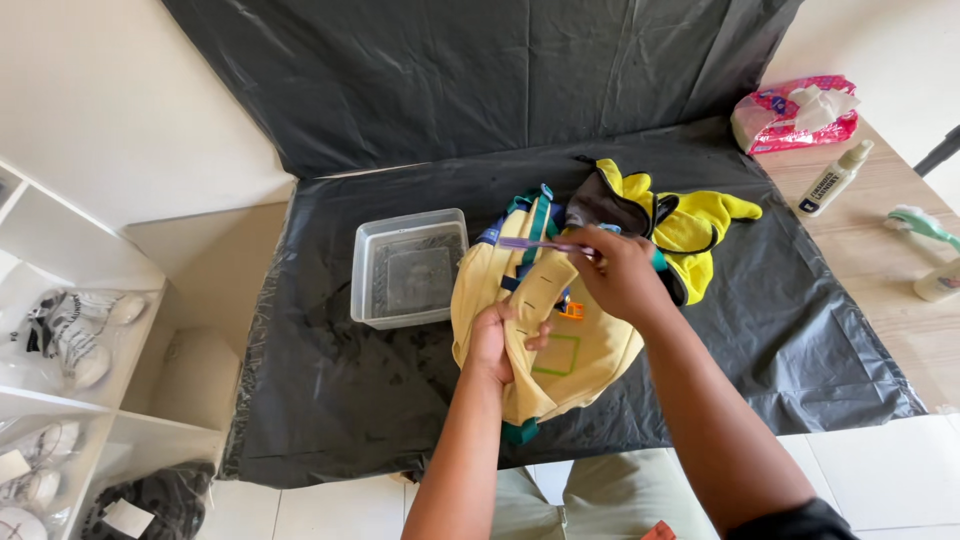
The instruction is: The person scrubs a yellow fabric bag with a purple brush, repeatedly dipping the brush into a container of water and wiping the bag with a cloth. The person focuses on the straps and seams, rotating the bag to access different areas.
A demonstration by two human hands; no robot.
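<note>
A pale yellow backpack [585, 350] with green and blue trim lies on the black plastic sheet [330, 390]. My left hand [497, 342] grips a fold of its fabric near the front. My right hand [620, 275] holds a purple toothbrush [530, 243] and presses its head against the backpack's upper part. A small orange buckle [571, 311] shows between the two hands.
A clear plastic tub [408, 268] of water stands left of the backpack. Yellow and grey cloth [680, 220] lies behind it. At the right are a pink tissue pack [795, 112], a spray bottle [835, 178] and a green brush [925, 224]. White shelves with shoes [75, 335] stand at the left.
</note>
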